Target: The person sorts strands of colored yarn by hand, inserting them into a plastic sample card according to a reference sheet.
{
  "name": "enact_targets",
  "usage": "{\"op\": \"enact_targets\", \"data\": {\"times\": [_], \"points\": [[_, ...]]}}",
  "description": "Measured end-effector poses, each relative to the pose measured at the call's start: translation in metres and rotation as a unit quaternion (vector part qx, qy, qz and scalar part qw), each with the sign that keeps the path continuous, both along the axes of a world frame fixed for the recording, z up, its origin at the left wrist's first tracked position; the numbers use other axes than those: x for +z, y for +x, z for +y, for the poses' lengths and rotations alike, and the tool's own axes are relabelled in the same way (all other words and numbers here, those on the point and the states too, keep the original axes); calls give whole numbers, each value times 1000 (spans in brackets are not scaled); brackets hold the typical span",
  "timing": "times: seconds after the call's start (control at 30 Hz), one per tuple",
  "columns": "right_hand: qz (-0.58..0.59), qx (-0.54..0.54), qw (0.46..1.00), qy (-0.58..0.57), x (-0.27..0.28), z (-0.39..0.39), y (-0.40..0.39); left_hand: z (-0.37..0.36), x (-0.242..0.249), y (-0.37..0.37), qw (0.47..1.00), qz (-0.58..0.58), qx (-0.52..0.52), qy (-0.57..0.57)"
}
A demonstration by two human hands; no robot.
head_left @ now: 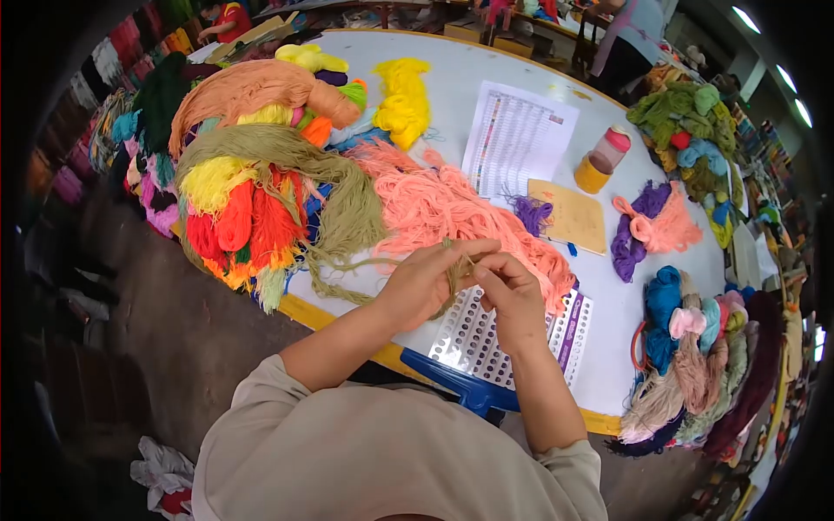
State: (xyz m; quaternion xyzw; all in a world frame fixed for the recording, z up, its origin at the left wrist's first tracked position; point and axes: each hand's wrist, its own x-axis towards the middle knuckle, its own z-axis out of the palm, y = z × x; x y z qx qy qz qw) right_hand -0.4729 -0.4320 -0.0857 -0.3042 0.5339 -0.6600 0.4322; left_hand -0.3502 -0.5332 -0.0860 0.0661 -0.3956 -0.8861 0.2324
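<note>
My left hand (426,280) is closed on a small bundle of olive-green yarn (453,276), just above the near edge of the table. My right hand (512,300) meets it with thumb and fingers pinched on strands of the same yarn. A loose tail of olive yarn (334,291) runs left from the hands toward a large olive skein (347,208). Behind my hands spreads a heap of salmon-pink yarn (434,200). Below them lies a white card with rows of holes (473,339), partly hidden by my right forearm.
A multicoloured yarn pile (252,174) fills the table's left side. Farther back are a printed sheet (517,139), a jar with a pink lid (604,156), a tan notebook (569,215) and a pen. More skeins (686,347) hang over the right edge. Two people work in the background.
</note>
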Motion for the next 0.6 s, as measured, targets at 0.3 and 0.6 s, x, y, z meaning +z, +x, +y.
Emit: {"op": "enact_targets", "data": {"times": [0.3,0.6], "points": [[-49,-36,998,-12,-4,-3,1,4,-4,-7,999,-26,12,24],[9,-51,999,-8,-9,2,-1,5,-13,-13,997,-58,42,-25]]}}
